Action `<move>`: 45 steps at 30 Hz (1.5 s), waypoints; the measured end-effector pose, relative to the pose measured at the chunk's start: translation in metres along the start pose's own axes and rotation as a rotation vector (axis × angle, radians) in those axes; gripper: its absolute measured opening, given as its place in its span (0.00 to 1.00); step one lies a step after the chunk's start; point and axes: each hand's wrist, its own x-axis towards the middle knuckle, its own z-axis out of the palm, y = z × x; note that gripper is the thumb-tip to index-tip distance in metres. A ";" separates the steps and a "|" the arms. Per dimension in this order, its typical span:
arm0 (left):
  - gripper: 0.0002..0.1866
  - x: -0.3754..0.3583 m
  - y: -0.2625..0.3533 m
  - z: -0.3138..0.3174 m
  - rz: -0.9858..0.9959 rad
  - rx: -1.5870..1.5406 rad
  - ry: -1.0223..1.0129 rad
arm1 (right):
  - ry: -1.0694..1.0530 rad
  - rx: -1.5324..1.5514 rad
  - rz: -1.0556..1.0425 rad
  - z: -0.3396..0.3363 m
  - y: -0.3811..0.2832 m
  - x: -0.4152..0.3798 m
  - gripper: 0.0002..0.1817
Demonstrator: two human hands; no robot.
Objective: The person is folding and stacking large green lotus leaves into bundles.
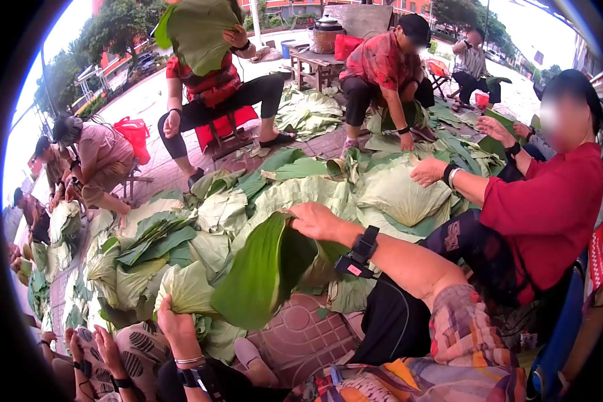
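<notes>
My right hand (317, 221) is closed on the upper edge of a large lotus leaf (254, 271), which hangs down in front of me with its bright green side partly facing left. A strap with a small device circles that wrist. At the lower left my left hand (176, 328) has its fingers closed at the edge of a pale green leaf (186, 288). That leaf is partly overlapped by the one from my right hand. Beyond both hands spreads a big pile of lotus leaves (308, 197), some dark green, others pale side up.
A person in a red top (549, 201) sits close on my right. Across the pile, one person lifts a large leaf (201, 33) and another person (388, 74) bends down. A neighbour's hands (107, 348) are at lower left. Behind stands a wooden table (313, 63) with a pot.
</notes>
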 end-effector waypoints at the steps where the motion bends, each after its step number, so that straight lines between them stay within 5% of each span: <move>1: 0.13 0.000 0.001 0.001 0.005 0.003 0.000 | 0.131 -0.138 -0.102 -0.001 0.004 -0.002 0.08; 7: 0.13 0.001 0.000 0.004 -0.052 -0.071 -0.042 | -0.011 -0.403 -0.149 0.018 0.017 -0.006 0.07; 9: 0.11 0.013 -0.005 -0.012 0.063 -0.040 0.010 | -0.408 -0.004 -0.248 0.009 0.001 0.002 0.10; 11: 0.11 0.016 -0.010 -0.016 0.090 -0.016 0.034 | -0.616 0.675 0.026 -0.006 -0.022 0.001 0.11; 13: 0.09 -0.004 -0.006 0.014 0.063 -0.002 0.002 | -0.569 0.716 0.047 -0.033 -0.050 0.002 0.12; 14: 0.09 -0.017 0.000 -0.003 0.163 0.001 0.088 | -0.445 1.378 0.334 -0.044 -0.058 -0.006 0.15; 17: 0.06 0.033 -0.028 -0.040 0.359 1.202 0.166 | -0.368 1.476 0.336 -0.039 -0.050 0.005 0.14; 19: 0.06 0.031 -0.031 -0.032 -0.040 0.213 0.066 | -0.306 1.337 0.381 -0.020 -0.001 0.012 0.11; 20: 0.06 0.008 -0.017 -0.006 0.084 0.080 0.072 | -0.122 1.261 0.480 -0.033 -0.051 0.003 0.10; 21: 0.07 -0.015 -0.013 0.023 0.177 -0.055 0.054 | -0.212 1.070 0.510 -0.026 -0.019 0.009 0.09; 25: 0.04 -0.019 -0.011 0.024 0.095 -0.045 0.065 | -0.083 0.522 0.392 -0.014 0.006 0.009 0.07; 27: 0.03 -0.030 -0.005 0.031 0.191 0.064 0.137 | 0.004 0.074 0.038 -0.017 0.007 0.012 0.11; 28: 0.03 -0.023 -0.017 0.030 0.133 0.016 0.099 | -0.043 0.044 0.157 -0.019 0.008 0.009 0.12; 29: 0.03 -0.015 -0.014 0.022 0.116 -0.037 0.079 | 0.133 -0.231 -0.088 -0.017 0.003 0.009 0.10; 32: 0.04 -0.012 -0.019 0.017 0.113 -0.017 0.082 | 0.144 -0.248 -0.143 -0.010 -0.009 -0.003 0.09; 34: 0.05 -0.010 -0.017 0.017 0.156 0.016 0.096 | -0.179 -0.207 -0.221 0.000 -0.004 0.002 0.08; 35: 0.05 -0.012 -0.022 0.023 0.155 0.015 0.097 | -0.180 -0.208 -0.220 -0.001 -0.008 -0.003 0.08; 37: 0.06 -0.020 -0.011 0.028 0.188 -0.017 0.141 | -0.656 0.542 0.153 -0.001 -0.035 0.001 0.12; 39: 0.07 -0.026 -0.002 0.031 0.115 -0.043 0.111 | -0.662 0.760 0.244 -0.015 -0.061 -0.002 0.17; 40: 0.07 -0.029 -0.001 0.029 0.127 -0.028 0.153 | -0.529 1.242 0.220 -0.025 -0.077 -0.003 0.16; 45: 0.08 -0.020 -0.008 0.025 0.068 0.033 0.078 | -0.252 1.388 0.249 -0.024 -0.064 0.010 0.15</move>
